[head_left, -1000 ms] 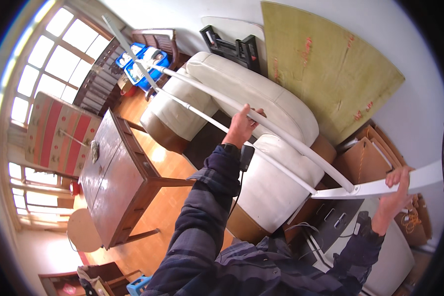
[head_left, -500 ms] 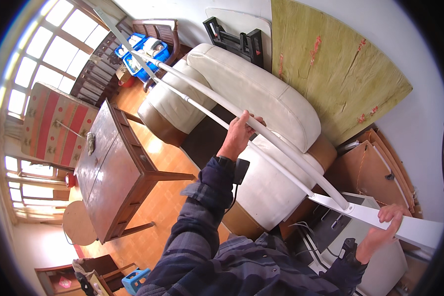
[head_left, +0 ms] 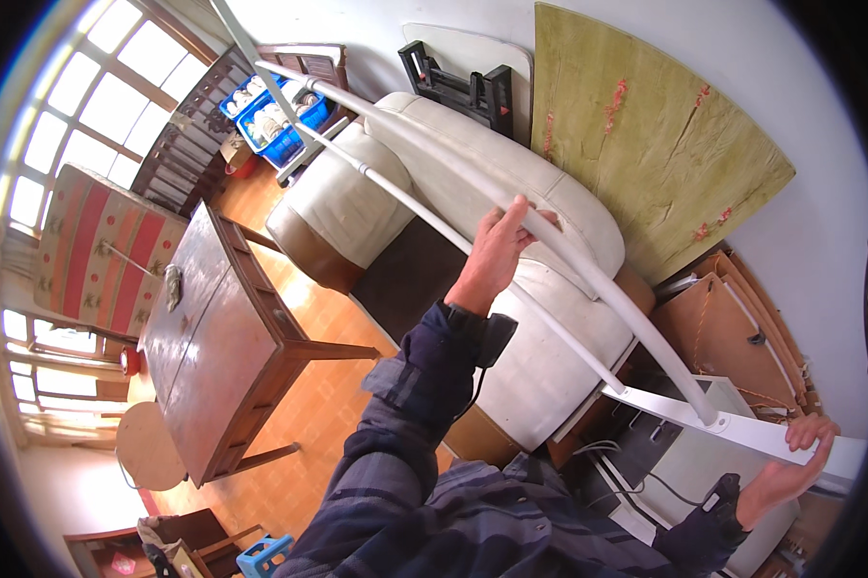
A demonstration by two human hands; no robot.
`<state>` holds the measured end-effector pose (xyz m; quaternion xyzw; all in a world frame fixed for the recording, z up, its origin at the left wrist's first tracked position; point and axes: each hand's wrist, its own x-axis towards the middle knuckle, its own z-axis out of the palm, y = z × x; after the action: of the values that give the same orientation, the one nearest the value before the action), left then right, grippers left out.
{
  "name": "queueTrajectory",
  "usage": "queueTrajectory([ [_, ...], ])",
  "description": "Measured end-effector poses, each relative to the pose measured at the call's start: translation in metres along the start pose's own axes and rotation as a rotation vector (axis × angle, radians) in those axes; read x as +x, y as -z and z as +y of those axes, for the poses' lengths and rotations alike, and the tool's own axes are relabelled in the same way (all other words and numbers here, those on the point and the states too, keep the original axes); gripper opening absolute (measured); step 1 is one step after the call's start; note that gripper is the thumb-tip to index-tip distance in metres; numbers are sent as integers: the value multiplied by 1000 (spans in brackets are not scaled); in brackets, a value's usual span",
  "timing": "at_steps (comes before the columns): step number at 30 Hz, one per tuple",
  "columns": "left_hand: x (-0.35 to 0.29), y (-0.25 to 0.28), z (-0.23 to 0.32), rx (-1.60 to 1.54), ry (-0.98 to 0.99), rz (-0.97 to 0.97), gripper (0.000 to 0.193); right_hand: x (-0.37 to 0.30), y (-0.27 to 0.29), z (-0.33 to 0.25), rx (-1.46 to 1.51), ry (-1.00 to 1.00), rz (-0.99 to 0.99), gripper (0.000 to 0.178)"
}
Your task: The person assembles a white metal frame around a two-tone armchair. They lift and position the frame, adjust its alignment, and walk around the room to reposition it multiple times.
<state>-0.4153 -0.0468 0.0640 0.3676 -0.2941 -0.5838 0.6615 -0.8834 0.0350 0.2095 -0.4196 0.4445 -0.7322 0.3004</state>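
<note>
A long white metal frame slants across the view above the sofa. Its thicker tube point(head_left: 405, 137) and thinner tube point(head_left: 415, 205) run between a flat white end bar point(head_left: 660, 408) at lower right and another flat bar point(head_left: 263, 85) at upper left. Around the thicker tube, near its middle, my left hand point(head_left: 497, 255) is closed, with the thumb on top. My right hand point(head_left: 790, 467) grips the near flat bar, fingers hooked over its upper edge. Beneath the tubes lies the cream leather sofa point(head_left: 511, 159) with brown sides.
A wooden table point(head_left: 212, 337) stands at left, before a striped mattress point(head_left: 102, 255) propped upright. Blue baskets point(head_left: 282, 146) holding pale items sit near the frame's far end. A green patterned board point(head_left: 646, 144) and folded cardboard point(head_left: 718, 328) lean on the right wall.
The frame has shifted to the right and slightly downward in view. Both hands moved along with it, the right farther toward the right edge. Their grips remain.
</note>
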Motion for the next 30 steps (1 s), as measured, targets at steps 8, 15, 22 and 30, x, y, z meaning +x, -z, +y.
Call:
queueTrajectory([
  [8,20,-38,-7,51,26,-50,46,19,49,5,59,-16,-36,25],
  [15,40,-34,-17,78,41,-74,46,25,50,17,60,-6,-17,25],
  [22,61,-39,-13,21,98,-39,38,26,45,20,-115,159,-114,14],
  [30,90,-69,-3,2,45,-52,40,63,54,-1,-378,419,-194,17],
])
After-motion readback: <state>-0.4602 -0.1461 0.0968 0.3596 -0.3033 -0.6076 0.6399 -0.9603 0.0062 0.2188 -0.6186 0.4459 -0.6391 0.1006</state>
